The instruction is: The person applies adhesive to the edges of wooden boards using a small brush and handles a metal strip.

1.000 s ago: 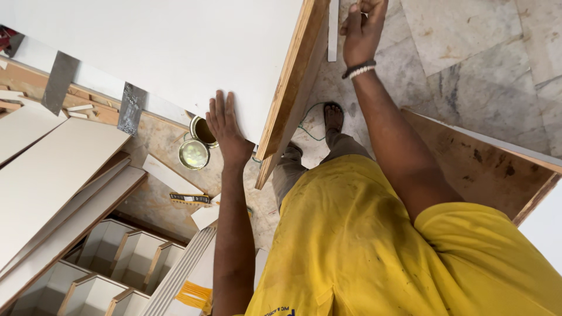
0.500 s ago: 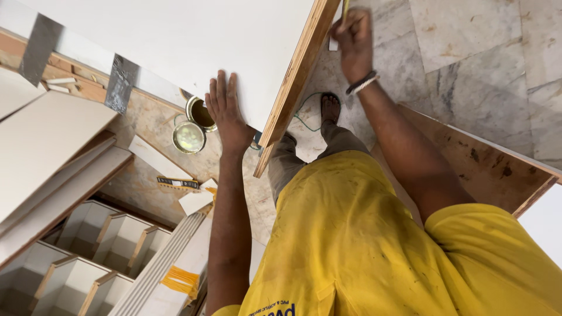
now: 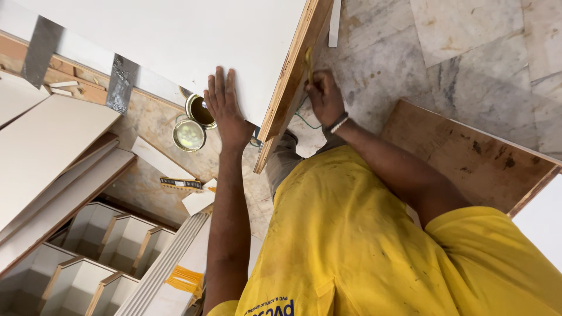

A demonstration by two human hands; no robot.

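Marble floor tiles (image 3: pixel 468 64) fill the upper right of the frame. At centre, the left hand (image 3: pixel 225 111) lies flat, fingers spread, on the large white laminated board (image 3: pixel 175 35). The right hand (image 3: pixel 324 96) is clenched round a small yellow tool (image 3: pixel 308 58) at the board's raw plywood edge (image 3: pixel 290 82). Left of the flat hand, an open round tin (image 3: pixel 201 110) and its lid (image 3: pixel 188 134) sit on the floor; a brown plywood sheet (image 3: pixel 468 158) lies at right.

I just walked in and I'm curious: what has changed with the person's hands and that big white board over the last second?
The right hand has slid down the plywood edge of the white board, towards the body, pressing something yellowish against it. The left hand stays flat on the white face. The two open tins on the floor have not moved.
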